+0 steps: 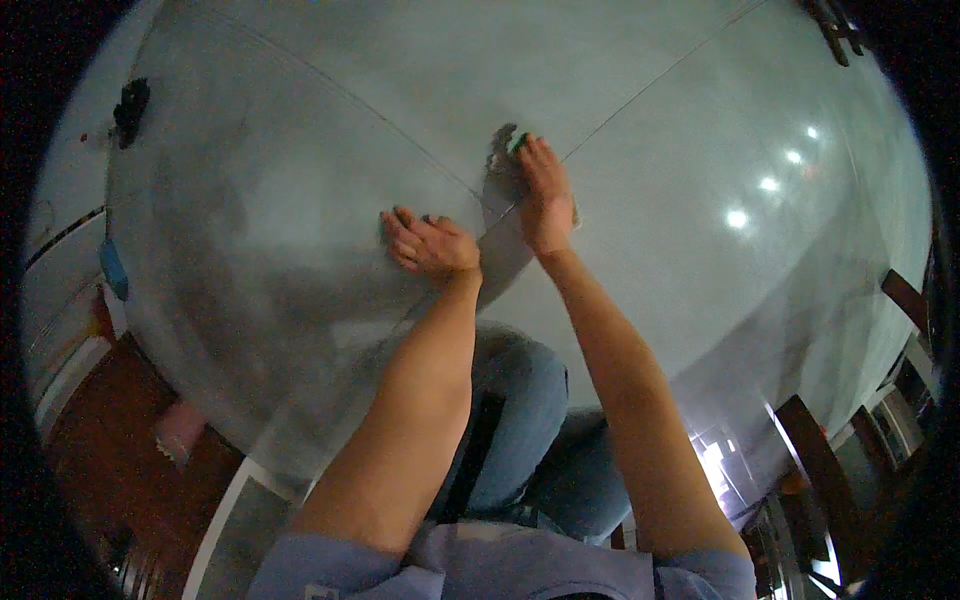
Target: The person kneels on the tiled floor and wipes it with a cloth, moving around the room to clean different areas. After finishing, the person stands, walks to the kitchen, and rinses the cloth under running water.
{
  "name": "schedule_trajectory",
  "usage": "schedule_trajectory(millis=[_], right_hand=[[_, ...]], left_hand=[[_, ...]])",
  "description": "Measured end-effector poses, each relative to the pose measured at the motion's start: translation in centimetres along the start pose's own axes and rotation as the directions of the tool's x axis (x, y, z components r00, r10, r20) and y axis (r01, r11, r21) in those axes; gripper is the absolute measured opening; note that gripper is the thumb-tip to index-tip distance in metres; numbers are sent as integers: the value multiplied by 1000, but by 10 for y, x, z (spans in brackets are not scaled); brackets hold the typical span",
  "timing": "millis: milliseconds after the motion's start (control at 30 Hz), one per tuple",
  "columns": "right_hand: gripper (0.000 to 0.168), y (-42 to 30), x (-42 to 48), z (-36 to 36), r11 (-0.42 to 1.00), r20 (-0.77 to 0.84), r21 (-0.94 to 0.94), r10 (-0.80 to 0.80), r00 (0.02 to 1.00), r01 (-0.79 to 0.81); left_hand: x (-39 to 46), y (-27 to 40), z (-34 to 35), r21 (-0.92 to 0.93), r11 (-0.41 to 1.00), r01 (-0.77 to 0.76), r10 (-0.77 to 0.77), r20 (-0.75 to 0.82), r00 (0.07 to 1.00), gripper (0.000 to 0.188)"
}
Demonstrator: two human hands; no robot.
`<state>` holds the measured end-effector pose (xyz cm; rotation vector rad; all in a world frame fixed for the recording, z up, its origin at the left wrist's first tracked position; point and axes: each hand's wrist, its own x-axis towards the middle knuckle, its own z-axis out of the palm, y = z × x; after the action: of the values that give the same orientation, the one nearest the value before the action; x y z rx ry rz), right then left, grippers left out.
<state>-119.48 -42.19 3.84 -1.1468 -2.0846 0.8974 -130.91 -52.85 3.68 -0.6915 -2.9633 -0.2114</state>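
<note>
My right hand lies palm down over a small pad, most of which it hides. A pale edge of the pad shows beside the hand, and a bit of green shows at the fingertips. Just left of those fingers is a dark grey, ragged patch; whether it is dirt or a loose clump I cannot tell. My left hand is lower and to the left, near the glossy tiled floor, fingers bent and spread. I see nothing held in it. Thin joints between tiles cross near both hands.
My bent knees in jeans are close below the hands. A dark object and a blue object are at the far left. Reddish-brown furniture stands lower left. Dark wooden legs rise at the right.
</note>
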Motion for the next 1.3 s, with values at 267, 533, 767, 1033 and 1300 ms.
schedule_trajectory(millis=[267,533,767,1033,1300], right_hand=[[54,-36,-119,-73,725,-478,417,688,546,-548],[59,-28,-94,-16,704,-508,-315,442,739,-637],[66,-32,-31,37,794,-366,-400,319,874,-457],[70,-69,75,104,903,-140,-343,223,965,-259],[62,-60,94,32,975,-14,-187,-123,992,119]], left_hand=[[3,-14,-13,-18,1000,10,-10,-39,999,54],[6,2,-17,-20,1000,4,-5,-21,1000,53],[-2,4,-11,-5,999,33,-32,77,996,56],[29,20,-26,-66,973,223,-187,344,920,57],[14,30,-11,13,998,59,-60,144,988,60]])
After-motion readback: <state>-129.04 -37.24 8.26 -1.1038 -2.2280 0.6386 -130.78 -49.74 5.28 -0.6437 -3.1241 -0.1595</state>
